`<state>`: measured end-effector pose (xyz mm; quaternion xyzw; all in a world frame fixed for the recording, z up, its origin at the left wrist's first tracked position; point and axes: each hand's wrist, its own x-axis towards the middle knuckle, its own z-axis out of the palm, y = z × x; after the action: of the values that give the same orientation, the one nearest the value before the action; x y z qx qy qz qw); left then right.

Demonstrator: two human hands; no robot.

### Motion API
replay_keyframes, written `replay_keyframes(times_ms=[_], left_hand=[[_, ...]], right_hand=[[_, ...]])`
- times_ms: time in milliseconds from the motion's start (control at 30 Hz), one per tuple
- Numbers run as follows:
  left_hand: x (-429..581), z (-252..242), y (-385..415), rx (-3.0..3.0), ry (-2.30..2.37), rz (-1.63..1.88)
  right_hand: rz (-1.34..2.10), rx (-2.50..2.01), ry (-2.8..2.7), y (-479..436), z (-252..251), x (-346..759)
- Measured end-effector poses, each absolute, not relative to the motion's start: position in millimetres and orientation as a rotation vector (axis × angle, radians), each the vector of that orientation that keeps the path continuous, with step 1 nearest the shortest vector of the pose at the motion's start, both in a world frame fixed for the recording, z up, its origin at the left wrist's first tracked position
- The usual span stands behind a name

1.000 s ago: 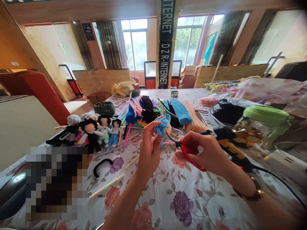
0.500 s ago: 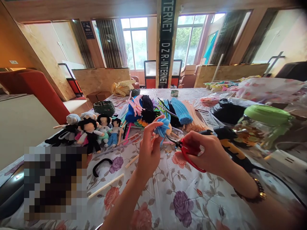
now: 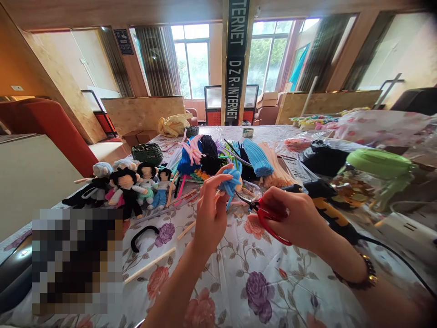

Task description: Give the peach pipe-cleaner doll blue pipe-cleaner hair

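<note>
My left hand (image 3: 213, 209) pinches a small doll head (image 3: 231, 181) with blue pipe-cleaner hair and a pale face edge, held above the table. Blue strands stick out from it towards the right and downward. In my right hand (image 3: 290, 214) are red-handled scissors (image 3: 269, 217), my fingers wrapped round the grips. Their dark blades (image 3: 245, 199) point left, close to the hanging blue strands. Whether the tips touch a strand I cannot tell. Beyond my left hand lie bundles of pipe cleaners, among them a light blue bundle (image 3: 256, 158) and a black one (image 3: 210, 155).
Several finished dolls (image 3: 126, 187) sit at the left behind a blurred-out patch. A black curved pipe cleaner (image 3: 143, 234) and a pale stick (image 3: 150, 265) lie on the flowered tablecloth (image 3: 235, 282). At right are a black-and-yellow glue gun (image 3: 332, 214) with cord and a green-lidded jar (image 3: 372, 177).
The doll head has turned slightly in my left hand, and its blue strands now spread apart more. The scissors have stayed almost in place beside it.
</note>
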<state>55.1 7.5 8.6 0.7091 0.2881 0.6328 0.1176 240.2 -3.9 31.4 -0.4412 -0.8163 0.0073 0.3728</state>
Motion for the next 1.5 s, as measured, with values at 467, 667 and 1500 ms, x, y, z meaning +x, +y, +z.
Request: replay_keyframes(times_ms=[467, 667, 1500], left_hand=[[55.5, 9.3, 5.9, 2.036, 0.844, 1.836], [56.6, 9.1, 5.8, 1.999, 0.795, 1.828], [57.4, 8.3, 6.2, 2.012, 0.876, 1.848]], right_hand=[[-0.014, -1.171, -2.096, -5.7, 30.6, 239.4], [-0.036, -1.173, -2.097, -4.6, 30.5, 239.2], [-0.122, -1.194, -2.092, -4.2, 30.2, 239.1]])
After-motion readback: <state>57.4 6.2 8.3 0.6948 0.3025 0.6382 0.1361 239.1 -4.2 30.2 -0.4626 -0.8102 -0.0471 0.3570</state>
